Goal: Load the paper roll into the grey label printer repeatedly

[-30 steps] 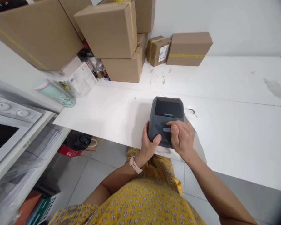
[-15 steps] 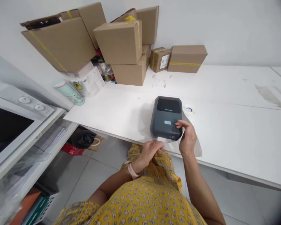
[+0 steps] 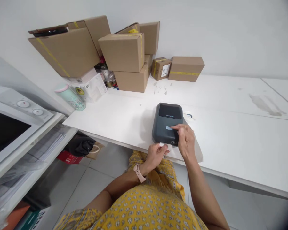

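A dark grey label printer (image 3: pixel 164 131) sits near the front edge of the white table (image 3: pixel 218 140). My left hand (image 3: pixel 156 156) pinches the white paper label (image 3: pixel 163 145) that sticks out of the printer's front. My right hand (image 3: pixel 186 137) is over the printer's right side, its index finger stretched out to the light button (image 3: pixel 169 128) on top; the other fingers are curled, with nothing seen in them. A white sheet (image 3: pixel 197 150) lies partly under the printer and my right hand.
Cardboard boxes (image 3: pixel 121 52) are stacked at the back left, with two smaller ones (image 3: pixel 186 68) by the wall. A mint tumbler (image 3: pixel 70 97) stands at the table's left end. A microwave (image 3: pixel 14 118) is on the shelf at far left. A small ring-like item (image 3: pixel 189 116) lies behind the printer's right side.
My right hand has moved left from the printer's side onto its top, its finger now at the button. My left hand stays at the paper. The camera view has shifted slightly.
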{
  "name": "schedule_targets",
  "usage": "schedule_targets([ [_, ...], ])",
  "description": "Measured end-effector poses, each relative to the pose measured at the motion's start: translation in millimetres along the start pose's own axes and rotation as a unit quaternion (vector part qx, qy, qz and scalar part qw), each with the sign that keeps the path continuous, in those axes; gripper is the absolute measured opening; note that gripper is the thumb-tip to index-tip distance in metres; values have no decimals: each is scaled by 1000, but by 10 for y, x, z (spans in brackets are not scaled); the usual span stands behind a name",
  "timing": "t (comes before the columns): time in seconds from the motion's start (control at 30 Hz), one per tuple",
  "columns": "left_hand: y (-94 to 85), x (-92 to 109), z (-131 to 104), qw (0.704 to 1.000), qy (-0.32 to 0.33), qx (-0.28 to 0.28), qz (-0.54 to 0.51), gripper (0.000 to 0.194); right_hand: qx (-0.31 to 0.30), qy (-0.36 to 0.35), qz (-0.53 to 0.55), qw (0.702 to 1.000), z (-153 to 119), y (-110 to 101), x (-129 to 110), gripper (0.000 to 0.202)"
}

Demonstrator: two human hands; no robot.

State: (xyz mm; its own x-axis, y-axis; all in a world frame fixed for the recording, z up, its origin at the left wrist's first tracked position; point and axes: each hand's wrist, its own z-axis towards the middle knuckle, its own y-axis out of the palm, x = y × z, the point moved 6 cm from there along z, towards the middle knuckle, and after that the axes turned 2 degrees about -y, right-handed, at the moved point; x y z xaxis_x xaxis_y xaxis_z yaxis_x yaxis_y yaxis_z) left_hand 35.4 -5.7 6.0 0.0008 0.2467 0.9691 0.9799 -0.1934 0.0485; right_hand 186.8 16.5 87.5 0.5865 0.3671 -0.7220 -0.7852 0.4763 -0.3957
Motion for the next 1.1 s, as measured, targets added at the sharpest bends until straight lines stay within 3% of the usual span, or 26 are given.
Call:
schedule_targets([
  [0.13,-146,-36,-79,1000,7,-15,-2,38,-22,-37,-47,998,30,23,-65,48],
  [0.3,-580,79,-132,988,63,138,30,32,-3,-104,-190,976,4,95,-132,31],
  [0.4,-702,251,-63,969,128,205,48,32,-11,-154,-244,958,7,151,-169,14],
  [0.53,-557,418,89,966,193,166,50,45,-40,-117,-175,977,-127,148,-36,20],
  [0.67,-369,436,157,977,186,102,32,55,11,13,-40,999,-455,66,188,50],
  [0.77,-351,540,183,975,198,100,19,58,29,73,14,997,-541,40,226,59],
  [0.87,-384,787,307,969,228,96,-3,56,26,60,15,998,-292,-12,136,61],
  [0.97,-412,1031,566,961,261,82,-34,51,48,-12,-39,998,187,-88,3,65],
  [1.1,-408,1023,993,970,214,105,41,56,88,-89,-82,989,869,-82,-62,74],
])
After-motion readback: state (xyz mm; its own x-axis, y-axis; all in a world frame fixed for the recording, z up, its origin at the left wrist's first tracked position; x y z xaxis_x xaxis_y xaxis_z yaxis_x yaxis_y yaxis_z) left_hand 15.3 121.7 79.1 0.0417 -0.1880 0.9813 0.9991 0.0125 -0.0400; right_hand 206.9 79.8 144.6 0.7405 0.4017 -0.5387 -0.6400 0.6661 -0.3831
